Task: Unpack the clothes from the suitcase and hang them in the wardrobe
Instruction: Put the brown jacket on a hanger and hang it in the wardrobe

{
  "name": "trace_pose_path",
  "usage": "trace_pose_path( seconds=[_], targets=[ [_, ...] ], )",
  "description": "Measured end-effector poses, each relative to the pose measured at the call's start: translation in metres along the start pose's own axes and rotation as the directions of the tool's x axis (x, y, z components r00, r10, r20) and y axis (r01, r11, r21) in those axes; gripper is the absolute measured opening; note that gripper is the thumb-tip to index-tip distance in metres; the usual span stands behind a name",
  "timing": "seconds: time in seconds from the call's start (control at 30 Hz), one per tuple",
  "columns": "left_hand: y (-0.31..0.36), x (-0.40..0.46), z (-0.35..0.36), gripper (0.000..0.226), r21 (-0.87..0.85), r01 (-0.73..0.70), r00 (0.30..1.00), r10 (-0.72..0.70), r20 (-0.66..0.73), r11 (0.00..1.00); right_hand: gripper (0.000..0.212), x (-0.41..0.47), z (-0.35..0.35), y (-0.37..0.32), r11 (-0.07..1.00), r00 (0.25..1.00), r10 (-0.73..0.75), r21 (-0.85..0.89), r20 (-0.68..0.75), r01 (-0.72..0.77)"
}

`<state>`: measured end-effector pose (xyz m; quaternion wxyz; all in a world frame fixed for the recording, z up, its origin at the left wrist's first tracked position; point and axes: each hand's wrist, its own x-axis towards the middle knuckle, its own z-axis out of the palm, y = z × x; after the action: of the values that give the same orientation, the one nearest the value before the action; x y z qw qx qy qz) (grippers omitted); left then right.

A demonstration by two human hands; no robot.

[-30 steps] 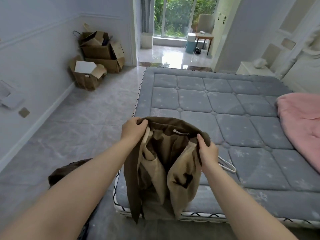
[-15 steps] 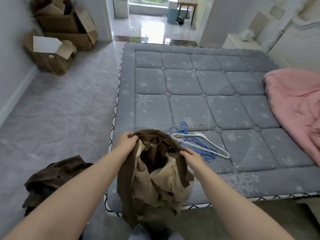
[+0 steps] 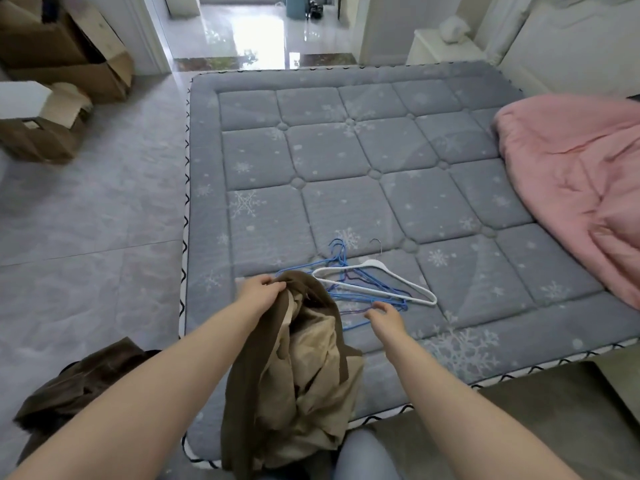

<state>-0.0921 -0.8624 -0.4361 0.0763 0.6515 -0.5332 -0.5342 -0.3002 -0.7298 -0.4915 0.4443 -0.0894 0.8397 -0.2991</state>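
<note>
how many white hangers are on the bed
1. The white plastic hanger lies on the grey quilted mattress, across a tangle of thin blue wire hangers, just beyond the right hand. Others may be hidden behind the brown jacket.

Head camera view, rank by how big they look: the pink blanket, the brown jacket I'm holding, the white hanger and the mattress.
1. mattress
2. pink blanket
3. brown jacket, though it hangs close to the camera in the left hand, so its true size against the blanket is unsure
4. white hanger
</note>
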Motion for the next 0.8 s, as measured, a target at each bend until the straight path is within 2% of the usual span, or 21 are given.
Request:
trace_pose_path(
  seconds=[0.1, 0.23, 0.3, 0.47, 0.6, 0.8],
  targets=[
    [0.019, 0.012, 0.031, 0.025, 0.004, -0.016, 0.998, 0.016, -0.057, 1.0, 0.045, 0.033, -0.015, -0.003, 1.0, 0.999, 0.011, -0.006, 0.047, -0.011],
    [0.041, 0.034, 0.079, 0.015, -0.011, 0.029, 0.988, -0.03, -0.15, 1.0, 0.042, 0.084, -0.04, -0.011, 0.998, 0.992, 0.06, -0.025, 0.113, -0.058],
    [0.05, 0.045, 0.1, 0.013, -0.011, 0.045, 0.986, -0.046, -0.158, 0.999, 0.039, 0.107, -0.051, -0.017, 0.997, 0.991, 0.05, -0.071, 0.128, -0.041],
    [0.065, 0.068, 0.153, 0.013, -0.017, 0.07, 0.984, -0.072, -0.165, 0.997, 0.046, 0.168, -0.079, -0.032, 0.973, 0.982, -0.022, -0.221, 0.187, 0.064],
    [0.059, 0.076, 0.179, 0.015, -0.015, 0.128, 0.981, -0.128, -0.147, 0.992, 0.046, 0.211, -0.09, -0.037, 0.942, 0.966, 0.019, -0.329, 0.258, 0.07],
    [0.038, 0.092, 0.196, 0.013, -0.032, 0.166, 0.974, -0.169, -0.153, 0.986, 0.061, 0.259, -0.09, -0.038, 0.87, 0.924, 0.088, -0.48, 0.372, 0.11]
  ],
)
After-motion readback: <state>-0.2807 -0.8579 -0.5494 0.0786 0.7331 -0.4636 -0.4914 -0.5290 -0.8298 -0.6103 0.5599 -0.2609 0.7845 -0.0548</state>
